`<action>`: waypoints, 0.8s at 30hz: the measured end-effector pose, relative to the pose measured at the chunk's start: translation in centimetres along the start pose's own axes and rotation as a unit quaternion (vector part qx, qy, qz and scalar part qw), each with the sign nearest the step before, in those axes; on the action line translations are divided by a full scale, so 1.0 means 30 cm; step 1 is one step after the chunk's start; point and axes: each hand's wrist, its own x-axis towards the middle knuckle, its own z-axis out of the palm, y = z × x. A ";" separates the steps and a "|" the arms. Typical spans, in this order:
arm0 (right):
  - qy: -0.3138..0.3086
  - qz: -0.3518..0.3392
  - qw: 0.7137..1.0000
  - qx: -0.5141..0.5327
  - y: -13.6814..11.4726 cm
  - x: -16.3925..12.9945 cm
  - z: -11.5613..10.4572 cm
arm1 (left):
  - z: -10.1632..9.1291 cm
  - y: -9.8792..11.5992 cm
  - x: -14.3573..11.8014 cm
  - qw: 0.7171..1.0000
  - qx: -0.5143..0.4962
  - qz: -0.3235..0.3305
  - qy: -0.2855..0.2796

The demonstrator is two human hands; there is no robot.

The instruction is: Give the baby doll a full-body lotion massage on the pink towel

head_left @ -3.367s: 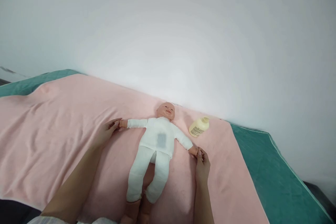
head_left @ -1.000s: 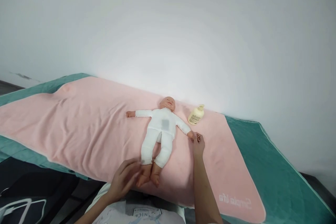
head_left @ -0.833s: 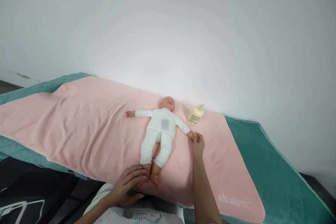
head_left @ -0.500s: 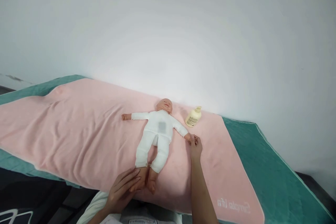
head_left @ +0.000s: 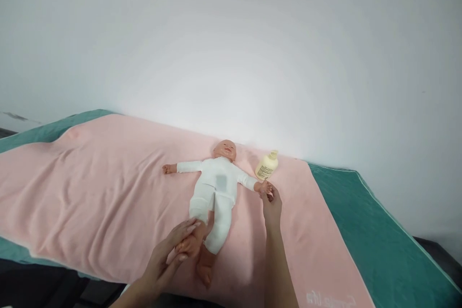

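— We have a plain white wall behind, and a pink towel spread over a teal bed. Where does the doll lie?

— On its back in the middle of the towel, head toward the wall, feet toward us. Its long axis runs far to near, leaning a little left at the feet, and its arms are stretched out to left and right.

— And our hands?

— Our left hand is closed around the doll's near-left foot, thumb below and fingers wrapped over, and lifts it slightly. Our right hand reaches to the doll's right-side hand and pinches it between the fingertips.

— So the doll sits between our hands?

— Yes. A cream lotion bottle lies just beyond the right hand, near the wall, apart from it.
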 end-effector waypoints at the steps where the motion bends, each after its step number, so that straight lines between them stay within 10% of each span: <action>1: -0.010 -0.017 1.000 -0.015 -0.019 -0.009 0.011 | -0.002 -0.002 0.022 1.000 -0.013 0.005 0.001; 11: -0.167 -0.257 0.938 -0.163 -0.101 -0.146 0.156 | -0.001 -0.040 0.270 0.994 -0.080 -0.034 0.063; 24: -0.245 -0.310 0.882 -0.256 -0.073 -0.167 0.245 | 0.005 -0.079 0.371 0.991 -0.104 -0.053 0.069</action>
